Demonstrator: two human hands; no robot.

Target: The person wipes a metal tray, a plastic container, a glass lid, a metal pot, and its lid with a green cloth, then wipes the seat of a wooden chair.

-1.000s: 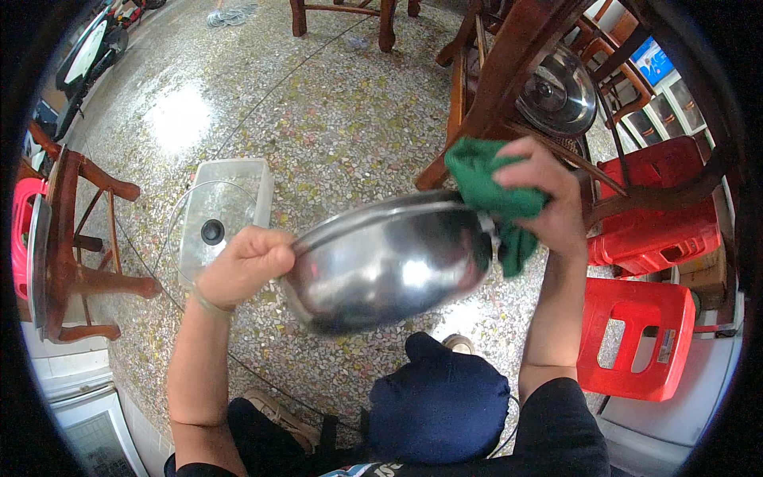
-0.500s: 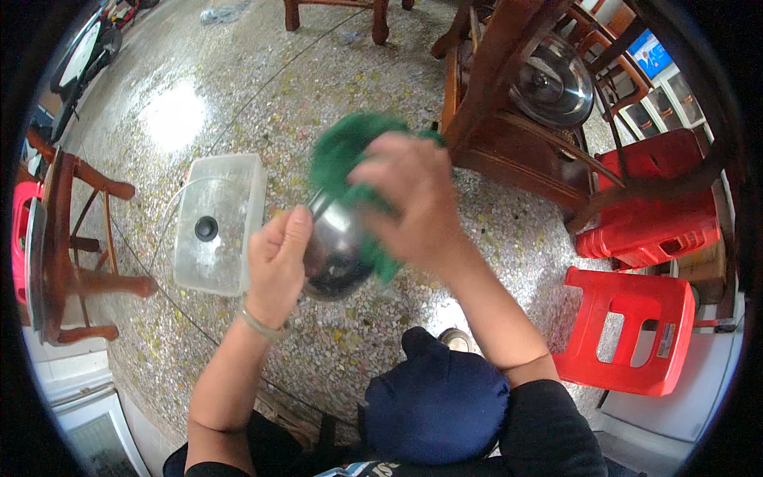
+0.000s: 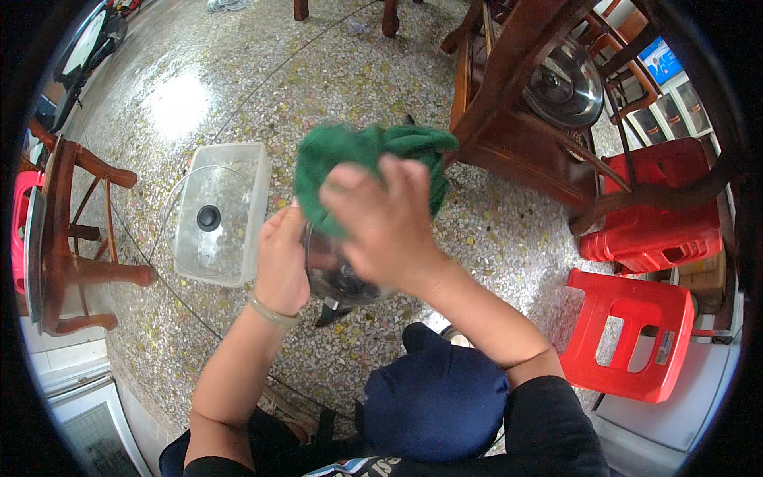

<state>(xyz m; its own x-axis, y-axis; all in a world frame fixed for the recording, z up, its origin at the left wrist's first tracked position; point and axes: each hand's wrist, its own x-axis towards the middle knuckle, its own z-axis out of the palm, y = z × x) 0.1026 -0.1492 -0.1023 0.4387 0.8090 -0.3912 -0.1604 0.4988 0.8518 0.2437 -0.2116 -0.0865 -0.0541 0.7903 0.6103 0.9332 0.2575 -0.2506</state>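
A shiny metal pot (image 3: 330, 266) with dark handles is tilted in front of me, partly covered by a green cloth (image 3: 338, 155). My left hand (image 3: 281, 258) is closed on the pot's left edge, its thumb up by the cloth. Over the pot, my right hand (image 3: 381, 219) presses into the cloth, its fingers bent and blurred by motion. The pot's far part and much of its rim are hidden by cloth and hand. To the left, a clear lid (image 3: 191, 222) with a black knob (image 3: 208, 218) rests on a translucent plastic box (image 3: 256, 215).
A wooden stool (image 3: 67, 238) is at the left. On the right are a red plastic stool (image 3: 675, 342), stacked red stools (image 3: 660, 238) and a wooden chair (image 3: 517, 151) with a metal basin (image 3: 564, 87) behind it. Dark blue fabric (image 3: 437, 397) covers my lap.
The green cloth has shifted and spreads across the pot's far side. My right hand has moved left with it. My left hand has shifted slightly right, and a dark handle now shows below the pot.
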